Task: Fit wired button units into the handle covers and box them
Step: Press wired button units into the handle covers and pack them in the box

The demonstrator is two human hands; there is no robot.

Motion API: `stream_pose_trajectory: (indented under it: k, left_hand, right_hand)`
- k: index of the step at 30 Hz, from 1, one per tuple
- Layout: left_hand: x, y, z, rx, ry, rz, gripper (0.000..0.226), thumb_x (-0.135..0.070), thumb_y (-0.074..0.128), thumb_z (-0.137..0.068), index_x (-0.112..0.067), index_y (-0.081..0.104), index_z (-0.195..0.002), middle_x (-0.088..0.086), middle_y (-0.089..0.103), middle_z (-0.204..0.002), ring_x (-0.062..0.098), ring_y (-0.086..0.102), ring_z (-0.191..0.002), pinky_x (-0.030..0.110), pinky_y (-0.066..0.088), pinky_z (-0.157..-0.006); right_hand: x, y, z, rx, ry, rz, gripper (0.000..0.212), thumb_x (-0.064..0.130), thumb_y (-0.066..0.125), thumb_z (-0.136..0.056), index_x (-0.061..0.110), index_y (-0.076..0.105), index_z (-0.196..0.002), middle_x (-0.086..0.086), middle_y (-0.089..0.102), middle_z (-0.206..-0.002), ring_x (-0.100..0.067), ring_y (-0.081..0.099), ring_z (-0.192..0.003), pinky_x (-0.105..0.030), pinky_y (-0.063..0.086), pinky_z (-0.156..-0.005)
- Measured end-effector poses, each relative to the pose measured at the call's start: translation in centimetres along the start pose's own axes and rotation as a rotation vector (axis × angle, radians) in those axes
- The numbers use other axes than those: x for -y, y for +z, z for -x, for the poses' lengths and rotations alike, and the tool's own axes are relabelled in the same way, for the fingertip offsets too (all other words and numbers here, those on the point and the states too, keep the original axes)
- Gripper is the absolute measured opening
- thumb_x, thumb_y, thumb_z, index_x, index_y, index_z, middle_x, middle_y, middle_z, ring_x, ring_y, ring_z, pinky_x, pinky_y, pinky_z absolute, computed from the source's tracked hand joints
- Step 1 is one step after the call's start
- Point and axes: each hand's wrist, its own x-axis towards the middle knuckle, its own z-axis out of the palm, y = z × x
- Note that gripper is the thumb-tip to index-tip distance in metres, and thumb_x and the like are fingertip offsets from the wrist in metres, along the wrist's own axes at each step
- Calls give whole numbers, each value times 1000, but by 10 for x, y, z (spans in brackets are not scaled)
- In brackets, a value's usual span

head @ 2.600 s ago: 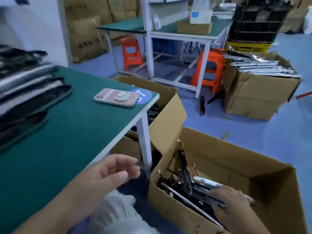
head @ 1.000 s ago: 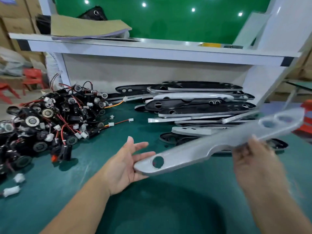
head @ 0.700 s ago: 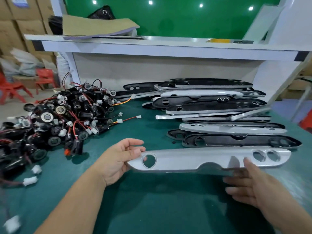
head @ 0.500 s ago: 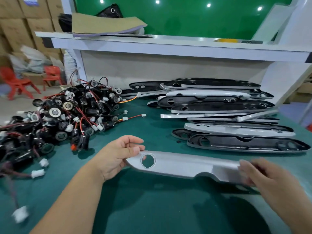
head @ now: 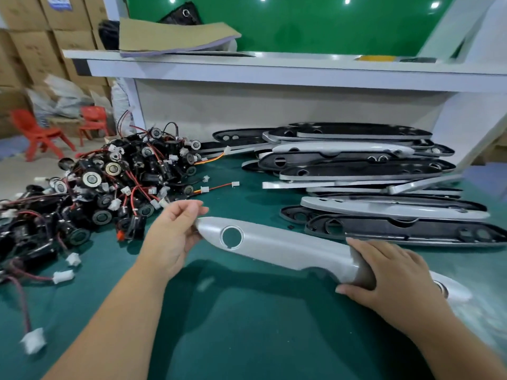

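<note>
Handle cover [head: 288, 246] held at both ends low over the green bench [head: 247, 338], its round hole [head: 231, 237] not yet filled.

Left hand [head: 171, 237] pinches the tip beside the hole; right hand [head: 392, 272] curls over the far stretch. The right could likely steady the cover alone, freeing the left for the heap of wired button units [head: 109, 187] just leftward. Stacked covers [head: 356, 165] crowd the rear right, so working room lies toward the near edge.
</note>
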Motion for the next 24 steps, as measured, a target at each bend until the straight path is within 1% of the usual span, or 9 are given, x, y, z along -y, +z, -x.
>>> stream_pose_trajectory:
  k: [2,4,6,8,12,17,21,22,24]
  left_hand:
    - [-1,-13,-8,-248,172,-548,6,-22,58,-94,-21,64,-93,0,68,-100,22,59,-101,34,46,-86]
    - [-3,-31,-18,-410,193,-1114,22,-27,61,-90,-21,65,-111,8,58,-125,29,42,-124,41,32,-104]
    - [-8,-43,-25,-411,-5,-1335,37,-32,59,-89,-29,58,-126,5,40,-145,28,23,-134,46,23,-110]
    - [-12,-54,-28,-348,-169,-1467,38,-31,56,-90,-36,54,-128,-1,23,-154,26,13,-138,47,19,-112]
    - [-14,-77,-26,-274,-84,-1514,44,-10,52,-89,-21,57,-131,5,21,-157,34,30,-137,41,30,-110]
    - [-28,-65,-2,-392,253,-1352,24,-5,54,-88,-10,68,-106,9,36,-150,31,38,-133,49,39,-105]
    - [-54,-47,31,-463,578,-1081,22,-23,46,-80,-30,64,-91,1,53,-107,30,51,-105,54,51,-85]
    - [-56,-45,34,-455,565,-1090,19,-25,49,-81,-31,63,-94,2,52,-103,32,52,-103,53,50,-85]
    - [-49,-43,30,-359,313,-1266,29,-33,61,-88,-25,62,-116,14,49,-121,36,48,-115,52,43,-97]
  right_hand:
    - [-4,2,1,-116,46,-2,82,72,66,-61,31,54,-131,10,61,-121,-17,56,-114,-39,31,-103]
    - [-9,4,1,-155,77,11,79,69,70,-60,30,57,-128,8,63,-118,-18,58,-111,-43,32,-103]
    - [-11,3,-1,-132,109,8,79,71,67,-63,33,52,-131,11,60,-122,-16,54,-117,-41,27,-107]
    - [-11,4,-1,-132,124,-8,79,71,64,-65,34,50,-133,12,57,-124,-14,51,-119,-39,24,-108]
    - [-13,4,1,-159,162,-34,78,71,63,-66,34,49,-133,13,56,-124,-13,48,-121,-39,24,-108]
    - [-15,2,0,-164,244,-37,78,72,60,-68,35,46,-135,14,53,-126,-11,44,-124,-35,20,-106]
    - [-15,2,1,-189,258,-47,77,72,60,-69,36,44,-135,15,52,-127,-11,43,-124,-33,18,-104]
    - [-15,2,1,-190,257,-46,77,72,60,-69,36,44,-135,15,51,-127,-11,43,-124,-33,18,-103]
    - [-15,1,1,-180,258,-45,76,72,60,-69,36,44,-135,15,51,-127,-11,43,-124,-33,18,-103]
